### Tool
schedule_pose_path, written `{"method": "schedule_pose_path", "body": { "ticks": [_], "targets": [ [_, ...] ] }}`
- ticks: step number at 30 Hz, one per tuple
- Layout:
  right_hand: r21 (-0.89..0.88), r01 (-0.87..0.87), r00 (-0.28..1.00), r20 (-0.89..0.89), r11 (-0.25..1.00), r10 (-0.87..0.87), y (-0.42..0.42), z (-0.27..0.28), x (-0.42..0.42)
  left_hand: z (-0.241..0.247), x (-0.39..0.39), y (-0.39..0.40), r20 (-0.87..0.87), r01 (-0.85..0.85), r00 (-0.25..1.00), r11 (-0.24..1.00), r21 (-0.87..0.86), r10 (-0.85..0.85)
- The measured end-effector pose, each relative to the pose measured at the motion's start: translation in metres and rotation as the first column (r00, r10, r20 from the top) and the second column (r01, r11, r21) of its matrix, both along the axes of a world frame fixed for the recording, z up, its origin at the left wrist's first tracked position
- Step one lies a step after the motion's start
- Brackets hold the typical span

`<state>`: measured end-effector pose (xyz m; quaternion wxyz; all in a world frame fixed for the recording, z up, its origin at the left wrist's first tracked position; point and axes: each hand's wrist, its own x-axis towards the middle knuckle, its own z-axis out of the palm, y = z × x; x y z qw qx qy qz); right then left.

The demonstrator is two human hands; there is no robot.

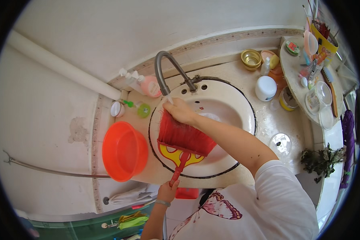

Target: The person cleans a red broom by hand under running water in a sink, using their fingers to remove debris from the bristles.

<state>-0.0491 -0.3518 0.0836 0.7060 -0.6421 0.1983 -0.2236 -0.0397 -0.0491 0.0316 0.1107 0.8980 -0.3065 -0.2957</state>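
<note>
A red-bristled broom head (pixel 184 132) with a yellow and red plastic holder (pixel 175 154) lies over the washbasin. My left hand (pixel 167 192) grips its short red handle socket (pixel 178 171) near the counter's front edge. My right hand (pixel 180 111) is curled over the bristle tips at the upper left, its fingertips partly hidden. Water runs from the gooseneck tap (pixel 165 90) right onto this hand and the bristles. Under the broom, the white basin (pixel 228 105) holds some foam; my right forearm and the broom hide part of the bowl.
An orange plastic basin (pixel 123 151) stands left of the sink. Behind are pink pump bottles (pixel 150 86) and a green container (pixel 143 110). At right sit a white jar (pixel 265 88), a brass bowl (pixel 251 59), a clear lid (pixel 280 145) and dried leaves (pixel 322 162).
</note>
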Motion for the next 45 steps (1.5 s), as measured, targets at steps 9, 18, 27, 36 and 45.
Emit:
{"method": "schedule_pose_path", "body": {
  "ticks": [9, 18, 27, 36, 45],
  "targets": [
    [0.159, -0.229, 0.973, 0.061, 0.96, 0.222, -0.008, 0.018, -0.027, 0.006, 0.004, 0.005, 0.012, -0.018, 1.0, 0.999, -0.036, 0.018],
    [0.1, -0.063, 0.993, 0.107, 0.993, 0.053, -0.007, 0.011, -0.006, 0.006, 0.003, 0.004, 0.034, -0.015, 0.999, 1.0, -0.026, 0.016],
    [0.635, 0.017, 0.942, 0.248, 0.773, -0.225, 0.009, -0.002, 0.019, 0.008, 0.005, 0.002, 0.067, -0.024, 0.997, 1.0, 0.005, 0.024],
    [0.647, 0.085, 0.887, 0.297, 0.758, -0.353, 0.01, 0.004, 0.025, 0.016, 0.004, 0.004, 0.046, -0.053, 0.997, 0.996, -0.077, 0.057],
    [0.226, 0.188, 0.928, 0.279, 0.956, -0.248, 0.004, -0.001, 0.035, 0.006, 0.01, 0.012, 0.026, -0.056, 0.998, 0.995, -0.078, 0.058]
  ]
}}
